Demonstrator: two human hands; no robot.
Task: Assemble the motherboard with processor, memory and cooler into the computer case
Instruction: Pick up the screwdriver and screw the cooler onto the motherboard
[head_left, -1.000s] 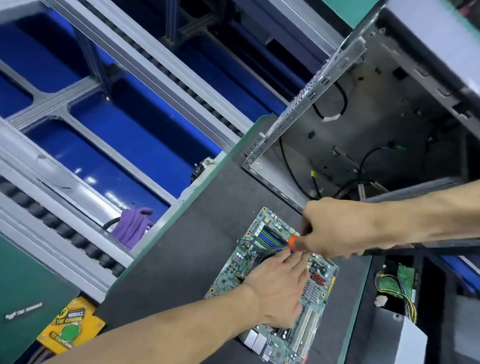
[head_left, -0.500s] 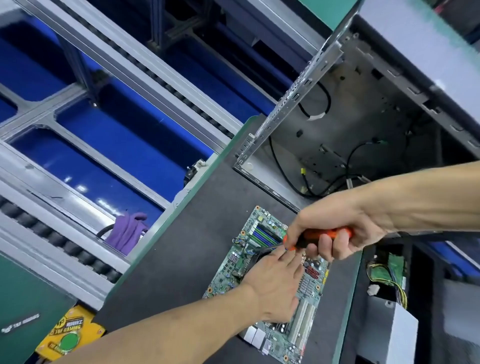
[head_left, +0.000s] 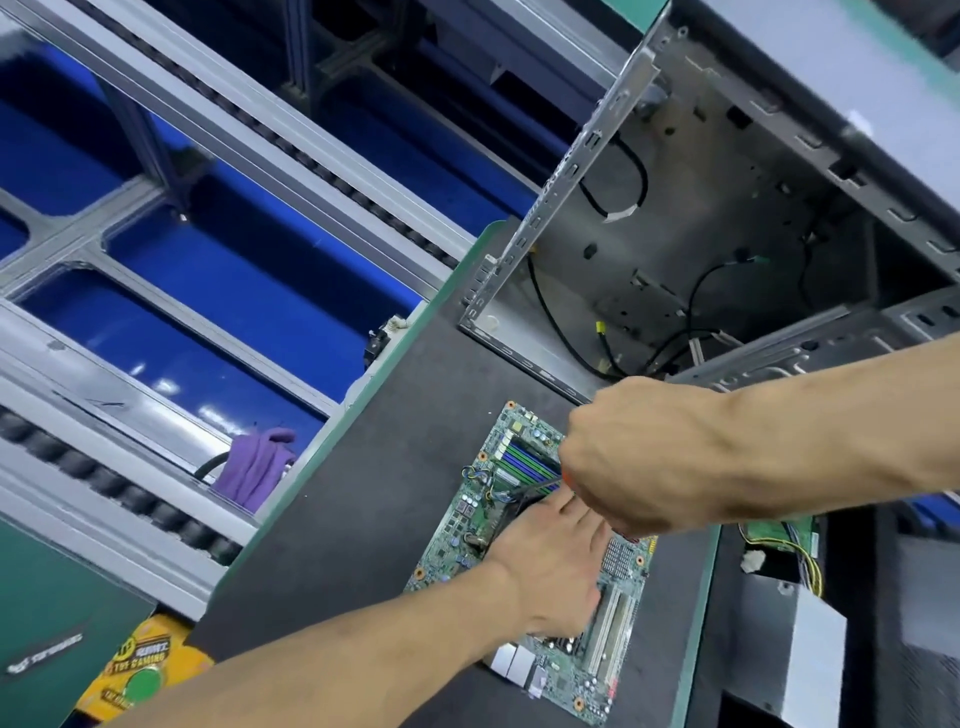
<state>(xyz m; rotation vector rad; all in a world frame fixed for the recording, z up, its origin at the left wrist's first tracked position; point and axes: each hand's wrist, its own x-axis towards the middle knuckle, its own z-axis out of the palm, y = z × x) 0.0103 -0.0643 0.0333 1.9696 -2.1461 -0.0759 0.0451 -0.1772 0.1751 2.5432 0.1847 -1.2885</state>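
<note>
motherboard (head_left: 540, 566): lying flat on the dark mat, just outside the open computer case (head_left: 691, 249).
left hand (head_left: 550, 566): pressing flat, fingers spread over the cooler area.
right hand (head_left: 618, 462): fist closing around a screwdriver (head_left: 537, 484).
risk: tip slipping, gouging the board.

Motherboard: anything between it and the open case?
Partly. The mat strip between motherboard and case is bare, but the right hand with a screwdriver crosses above it, and loose black cables lie on the case floor.
</note>
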